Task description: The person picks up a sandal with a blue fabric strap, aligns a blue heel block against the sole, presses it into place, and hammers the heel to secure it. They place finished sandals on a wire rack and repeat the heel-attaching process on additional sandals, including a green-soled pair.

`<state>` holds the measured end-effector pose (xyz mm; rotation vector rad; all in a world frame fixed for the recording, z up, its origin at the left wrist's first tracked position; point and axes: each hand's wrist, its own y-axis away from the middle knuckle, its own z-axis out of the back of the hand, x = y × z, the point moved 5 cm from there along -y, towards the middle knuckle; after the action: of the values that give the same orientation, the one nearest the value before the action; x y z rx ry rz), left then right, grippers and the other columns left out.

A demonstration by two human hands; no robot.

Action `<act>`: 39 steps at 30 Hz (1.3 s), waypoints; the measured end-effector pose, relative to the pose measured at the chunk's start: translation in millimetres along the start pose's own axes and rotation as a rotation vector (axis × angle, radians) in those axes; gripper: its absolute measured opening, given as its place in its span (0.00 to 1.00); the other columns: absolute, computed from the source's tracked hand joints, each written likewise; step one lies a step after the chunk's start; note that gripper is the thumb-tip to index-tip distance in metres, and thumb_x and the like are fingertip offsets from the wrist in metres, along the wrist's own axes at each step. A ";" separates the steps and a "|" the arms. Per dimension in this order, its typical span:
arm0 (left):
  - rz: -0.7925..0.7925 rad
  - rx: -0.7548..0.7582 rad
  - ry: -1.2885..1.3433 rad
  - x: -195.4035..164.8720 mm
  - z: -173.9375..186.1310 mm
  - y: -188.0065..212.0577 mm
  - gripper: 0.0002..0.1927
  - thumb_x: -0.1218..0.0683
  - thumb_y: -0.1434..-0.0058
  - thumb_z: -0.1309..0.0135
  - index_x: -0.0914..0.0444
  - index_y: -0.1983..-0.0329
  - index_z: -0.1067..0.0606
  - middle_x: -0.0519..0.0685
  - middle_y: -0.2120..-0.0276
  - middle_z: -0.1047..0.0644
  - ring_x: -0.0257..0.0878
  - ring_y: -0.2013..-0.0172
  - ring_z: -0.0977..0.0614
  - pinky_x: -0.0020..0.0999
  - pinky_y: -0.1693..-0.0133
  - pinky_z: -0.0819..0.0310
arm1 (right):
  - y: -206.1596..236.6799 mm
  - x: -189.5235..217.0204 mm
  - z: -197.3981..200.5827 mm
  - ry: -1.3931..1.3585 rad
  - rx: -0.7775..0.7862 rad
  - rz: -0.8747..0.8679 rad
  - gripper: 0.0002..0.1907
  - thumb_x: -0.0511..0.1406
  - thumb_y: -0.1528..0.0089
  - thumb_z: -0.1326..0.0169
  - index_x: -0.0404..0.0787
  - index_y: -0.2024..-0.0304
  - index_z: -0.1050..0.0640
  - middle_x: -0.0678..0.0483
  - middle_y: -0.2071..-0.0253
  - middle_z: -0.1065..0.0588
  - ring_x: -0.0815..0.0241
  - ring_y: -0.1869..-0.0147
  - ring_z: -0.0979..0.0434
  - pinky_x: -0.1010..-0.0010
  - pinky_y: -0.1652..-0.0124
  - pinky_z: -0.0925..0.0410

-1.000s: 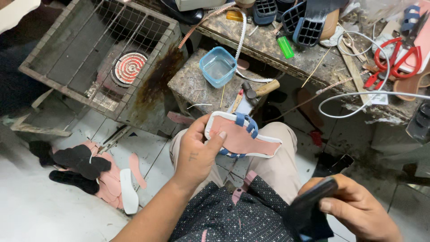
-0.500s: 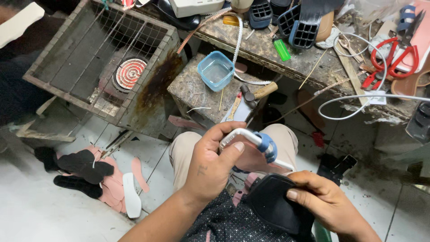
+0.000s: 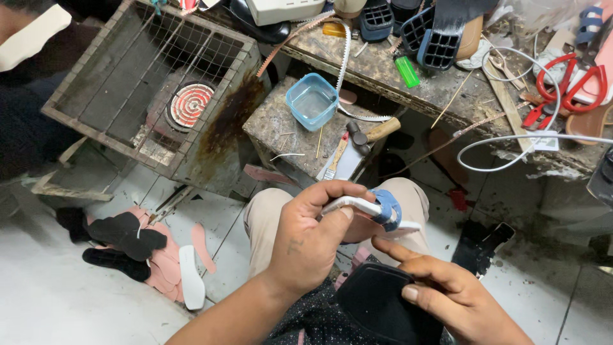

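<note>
White-and-blue sandal (image 3: 373, 211) gripped in left hand (image 3: 306, 239), right hand (image 3: 447, 291) just below

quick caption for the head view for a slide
Left hand grips a white-and-blue sandal; right hand holds a black sole piece over the lap.

Worn, grimy surfaces throughout

I see a smooth white-and-blue sandal (image 3: 373, 211), a matt black sole piece (image 3: 383, 306), a translucent blue plastic tub (image 3: 311, 101), a rusty wire-mesh cage (image 3: 153, 89), a rough stained tabletop (image 3: 281, 124), glossy red-handled scissors (image 3: 565, 83)
</note>
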<state>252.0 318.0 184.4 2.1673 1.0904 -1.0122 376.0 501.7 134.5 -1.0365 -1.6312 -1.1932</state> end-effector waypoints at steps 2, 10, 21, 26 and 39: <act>0.026 -0.008 -0.048 -0.5 1.7 -3.4 0.13 0.65 0.32 0.56 0.74 0.46 0.28 0.57 0.52 0.20 0.46 0.53 0.15 0.43 0.47 0.19 | 1.0 -1.5 0.2 -0.001 -0.009 -0.011 0.12 0.27 0.39 0.45 0.31 0.52 0.23 0.39 0.28 0.35 0.48 0.22 0.41 0.56 0.30 0.49; 0.082 0.045 -0.071 -8.9 6.6 -10.3 0.15 0.64 0.33 0.58 0.76 0.49 0.25 0.59 0.56 0.18 0.42 0.55 0.15 0.38 0.49 0.19 | -2.0 -7.1 -0.7 0.016 0.022 -0.028 0.13 0.28 0.38 0.46 0.30 0.50 0.21 0.40 0.28 0.35 0.48 0.22 0.42 0.55 0.29 0.50; 0.114 -0.038 -0.192 -7.7 9.3 -12.2 0.12 0.65 0.34 0.55 0.76 0.53 0.25 0.58 0.57 0.18 0.42 0.58 0.14 0.38 0.53 0.16 | -7.9 -10.3 -2.7 -0.024 0.031 -0.033 0.15 0.29 0.37 0.46 0.29 0.49 0.22 0.39 0.29 0.35 0.47 0.21 0.39 0.55 0.29 0.49; 0.036 -0.083 -0.258 -5.2 9.4 -15.5 0.12 0.65 0.36 0.53 0.76 0.53 0.26 0.58 0.57 0.18 0.41 0.57 0.15 0.37 0.53 0.15 | -8.5 -10.6 -0.9 -0.003 0.019 -0.046 0.15 0.28 0.38 0.47 0.30 0.48 0.24 0.40 0.28 0.36 0.49 0.22 0.41 0.57 0.29 0.50; 0.118 0.101 0.147 -4.2 36.1 -35.0 0.30 0.67 0.36 0.62 0.74 0.28 0.38 0.60 0.37 0.26 0.37 0.46 0.22 0.27 0.50 0.32 | -25.6 -8.3 20.4 -0.136 -0.065 -0.008 0.19 0.27 0.40 0.50 0.27 0.45 0.25 0.40 0.29 0.33 0.52 0.26 0.34 0.61 0.35 0.42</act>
<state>207.2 309.9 162.6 2.3896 0.9816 -0.8843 351.3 515.1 115.9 -1.1752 -1.7123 -1.2106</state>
